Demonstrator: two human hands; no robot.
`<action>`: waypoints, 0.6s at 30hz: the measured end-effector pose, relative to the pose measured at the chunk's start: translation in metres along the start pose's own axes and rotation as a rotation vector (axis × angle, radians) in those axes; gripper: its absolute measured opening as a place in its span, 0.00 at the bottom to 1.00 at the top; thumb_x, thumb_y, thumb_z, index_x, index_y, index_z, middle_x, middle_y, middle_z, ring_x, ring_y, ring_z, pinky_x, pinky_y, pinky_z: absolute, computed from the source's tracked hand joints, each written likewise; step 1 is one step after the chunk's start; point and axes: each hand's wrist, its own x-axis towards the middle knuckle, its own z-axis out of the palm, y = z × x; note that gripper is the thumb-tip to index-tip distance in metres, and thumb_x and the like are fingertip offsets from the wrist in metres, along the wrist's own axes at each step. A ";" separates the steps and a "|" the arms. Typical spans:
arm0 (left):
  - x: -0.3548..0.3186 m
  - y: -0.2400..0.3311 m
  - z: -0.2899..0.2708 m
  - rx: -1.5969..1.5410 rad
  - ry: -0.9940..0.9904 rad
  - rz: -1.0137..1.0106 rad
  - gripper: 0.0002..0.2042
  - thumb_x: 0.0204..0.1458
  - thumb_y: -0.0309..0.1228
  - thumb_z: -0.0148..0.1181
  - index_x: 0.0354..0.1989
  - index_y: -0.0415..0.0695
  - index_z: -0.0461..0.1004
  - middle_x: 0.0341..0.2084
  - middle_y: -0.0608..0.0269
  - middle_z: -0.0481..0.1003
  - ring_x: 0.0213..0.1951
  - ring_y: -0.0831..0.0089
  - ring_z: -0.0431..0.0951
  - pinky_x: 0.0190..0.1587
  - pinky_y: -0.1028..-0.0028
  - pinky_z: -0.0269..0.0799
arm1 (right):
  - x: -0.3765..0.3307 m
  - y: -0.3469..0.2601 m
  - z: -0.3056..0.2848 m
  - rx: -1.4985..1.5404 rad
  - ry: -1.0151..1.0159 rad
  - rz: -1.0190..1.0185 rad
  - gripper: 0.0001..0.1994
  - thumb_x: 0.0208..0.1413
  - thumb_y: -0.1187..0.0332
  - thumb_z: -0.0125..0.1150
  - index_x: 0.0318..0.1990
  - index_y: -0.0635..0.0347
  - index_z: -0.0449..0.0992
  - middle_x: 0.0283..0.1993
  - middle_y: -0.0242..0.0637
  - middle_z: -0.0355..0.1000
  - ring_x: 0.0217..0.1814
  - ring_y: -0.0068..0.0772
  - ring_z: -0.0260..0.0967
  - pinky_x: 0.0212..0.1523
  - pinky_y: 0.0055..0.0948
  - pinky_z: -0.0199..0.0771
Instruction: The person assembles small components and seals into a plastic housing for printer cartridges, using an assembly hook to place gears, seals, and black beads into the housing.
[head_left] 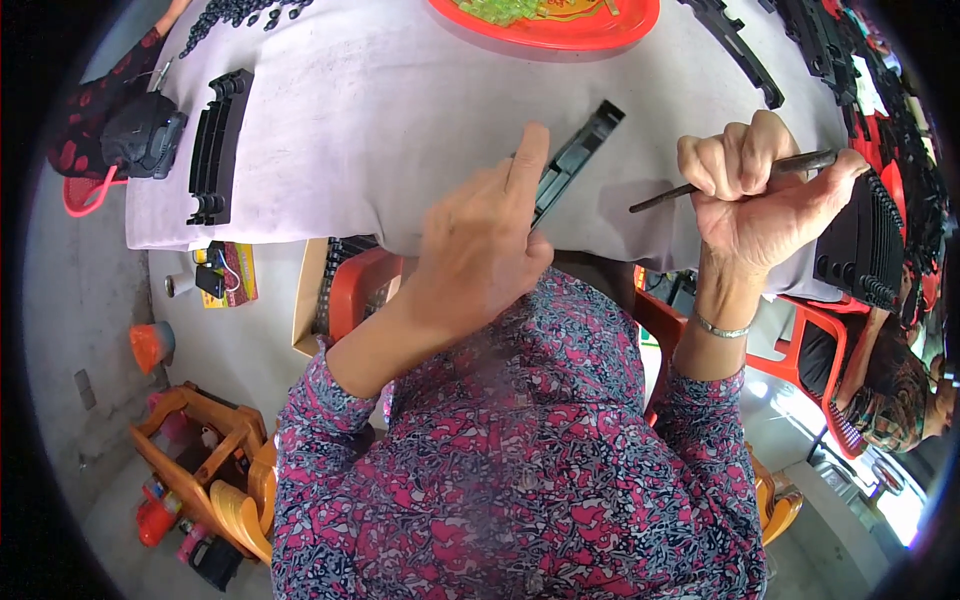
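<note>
My left hand (475,245) is closed round a long, narrow black plastic part (580,150), holding it tilted above the near edge of the table. The part's far end sticks out past my index finger, and its near end is hidden behind my hand. In my right hand (750,195) is a thin, dark tool with a pointed tip (660,200). Its thicker handle end rests by my thumb, with my fingers curled over the middle. The tip points left toward the black part but stays apart from it. I cannot make out the tool's exact kind.
A slatted black part (218,148) lies on the pale tablecloth (310,150) at left. Across the table is a red tray (555,40) with green pieces. More black parts (870,235) crowd the right side. A person (885,385) sits at far right, and a red chair (360,290) stands below the table edge.
</note>
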 end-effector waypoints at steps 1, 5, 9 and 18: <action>0.001 0.000 -0.003 0.053 0.004 0.039 0.36 0.37 0.21 0.58 0.63 0.34 0.60 0.31 0.54 0.74 0.34 0.56 0.76 0.34 0.62 0.72 | 0.001 0.002 0.002 0.003 0.018 -0.001 0.40 0.52 0.22 0.35 0.16 0.55 0.57 0.12 0.25 0.47 0.13 0.22 0.34 0.21 0.28 0.42; 0.005 -0.008 -0.015 0.168 0.003 0.095 0.33 0.36 0.20 0.57 0.59 0.37 0.65 0.29 0.57 0.74 0.32 0.59 0.76 0.33 0.63 0.71 | 0.009 0.000 0.007 0.043 0.049 0.009 0.40 0.51 0.21 0.38 0.16 0.55 0.55 0.12 0.25 0.45 0.14 0.21 0.33 0.21 0.27 0.38; 0.003 -0.022 -0.017 0.183 -0.056 0.090 0.27 0.38 0.19 0.57 0.53 0.42 0.69 0.32 0.59 0.73 0.36 0.59 0.74 0.36 0.64 0.68 | 0.019 0.007 -0.001 0.130 -0.074 0.047 0.37 0.49 0.25 0.49 0.18 0.53 0.56 0.15 0.25 0.44 0.16 0.23 0.35 0.24 0.28 0.40; -0.001 -0.028 0.002 0.080 -0.029 0.114 0.15 0.43 0.27 0.65 0.42 0.47 0.76 0.42 0.57 0.71 0.42 0.56 0.73 0.44 0.58 0.68 | 0.032 0.040 0.003 0.153 -0.020 0.081 0.42 0.48 0.18 0.35 0.16 0.55 0.56 0.13 0.24 0.43 0.15 0.21 0.34 0.20 0.27 0.35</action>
